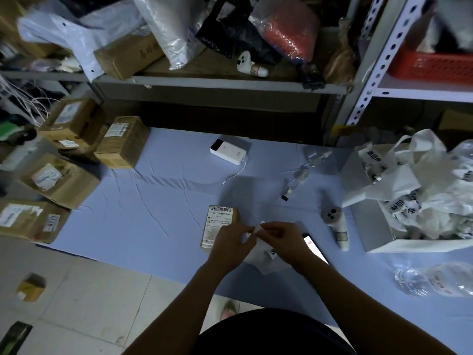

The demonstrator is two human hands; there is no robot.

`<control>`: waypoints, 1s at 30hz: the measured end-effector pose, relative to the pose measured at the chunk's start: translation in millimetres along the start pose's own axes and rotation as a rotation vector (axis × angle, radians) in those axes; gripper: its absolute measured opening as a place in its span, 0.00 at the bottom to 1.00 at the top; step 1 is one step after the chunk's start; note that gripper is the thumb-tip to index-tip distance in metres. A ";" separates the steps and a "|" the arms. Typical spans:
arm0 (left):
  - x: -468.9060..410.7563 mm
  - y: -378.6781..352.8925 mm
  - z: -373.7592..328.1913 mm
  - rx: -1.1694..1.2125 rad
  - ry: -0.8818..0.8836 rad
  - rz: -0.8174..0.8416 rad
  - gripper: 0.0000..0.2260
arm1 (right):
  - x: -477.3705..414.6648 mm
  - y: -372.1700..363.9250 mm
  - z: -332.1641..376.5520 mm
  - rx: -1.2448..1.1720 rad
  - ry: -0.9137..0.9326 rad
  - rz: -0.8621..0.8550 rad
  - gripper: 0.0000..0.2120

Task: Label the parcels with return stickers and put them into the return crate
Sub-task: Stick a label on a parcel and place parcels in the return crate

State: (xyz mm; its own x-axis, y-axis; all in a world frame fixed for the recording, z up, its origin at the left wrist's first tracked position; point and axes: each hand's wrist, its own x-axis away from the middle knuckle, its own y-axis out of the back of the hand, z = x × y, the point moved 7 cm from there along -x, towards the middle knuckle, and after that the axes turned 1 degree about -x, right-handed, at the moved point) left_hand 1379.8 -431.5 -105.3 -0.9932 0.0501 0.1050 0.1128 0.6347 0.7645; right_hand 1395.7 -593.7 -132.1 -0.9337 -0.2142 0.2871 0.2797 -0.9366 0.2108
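1. My left grip point(231, 239) and right grip point(284, 235) both pinch the sticker sheet point(268, 257).
2. It hangs over the near end of the parcel point(220, 221), which lies flat on the mat point(153, 201).
3. The sticker sheet seems flimsy and tacky: hold its edges. The parcel seems stiff and light: take its long sides.

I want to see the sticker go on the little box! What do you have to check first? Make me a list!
1. Sticker paper held: left hand and right hand both pinch the white sticker paper. Ok.
2. Sticker peeled off its backing: too blurred. Cannot tell.
3. Parcel close by: the small brown parcel lies on the blue sheet, right beside the left hand. Ok.
4. Free spot on the parcel: a shipping label covers the visible top and the left hand hides the near end. Cannot tell.
5. Room in the return crate: white bags fill it. Cannot tell.
6. Phone out of the way: it lies lit beside the right hand, off the parcel. Ok.
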 end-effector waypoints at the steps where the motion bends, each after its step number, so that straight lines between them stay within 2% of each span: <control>1: 1.1 -0.7 -1.8 0.002 -0.020 0.009 0.12 | 0.9 0.4 -1.0 -0.003 -0.003 0.004 0.09; 7: 6.7 -2.1 -4.3 0.015 -0.056 0.011 0.12 | 6.5 1.1 -2.3 -0.020 0.008 0.002 0.10; 11: 9.7 -1.7 -1.3 0.175 0.023 -0.001 0.08 | 5.8 1.5 0.3 -0.017 0.000 0.000 0.10; 15: 10.7 0.0 16.1 0.331 0.222 -0.095 0.06 | 6.7 2.1 3.1 -0.004 -0.019 -0.002 0.06; 18: 10.7 8.6 21.2 0.399 0.310 -0.187 0.09 | 5.8 10.1 -5.9 0.071 -0.070 -0.029 0.09; 21: 13.0 24.2 30.2 0.430 0.367 -0.307 0.10 | 7.7 25.9 -20.1 0.233 -0.121 -0.157 0.14; 24: 16.5 37.9 33.8 0.422 0.354 -0.411 0.07 | 10.3 29.2 -1.9 0.287 0.017 -0.247 0.16; 26: 19.7 45.1 27.3 0.360 0.306 -0.463 0.04 | 7.4 13.1 20.2 0.212 0.085 -0.136 0.12; 28: 23.0 49.8 17.0 0.318 0.228 -0.494 0.01 | 4.1 -7.9 39.3 0.016 0.041 -0.018 0.13; 30: 27.0 55.0 5.6 0.262 0.106 -0.524 0.05 | 2.2 -22.3 55.7 -0.196 0.005 0.004 0.17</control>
State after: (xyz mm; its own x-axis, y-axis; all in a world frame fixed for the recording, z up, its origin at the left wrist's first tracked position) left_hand 1359.0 -390.9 -64.0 -0.9049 -0.3899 -0.1707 -0.4157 0.7237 0.5509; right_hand 1399.8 -557.8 -84.1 -0.9340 -0.2186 0.2825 0.2347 -0.9718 0.0240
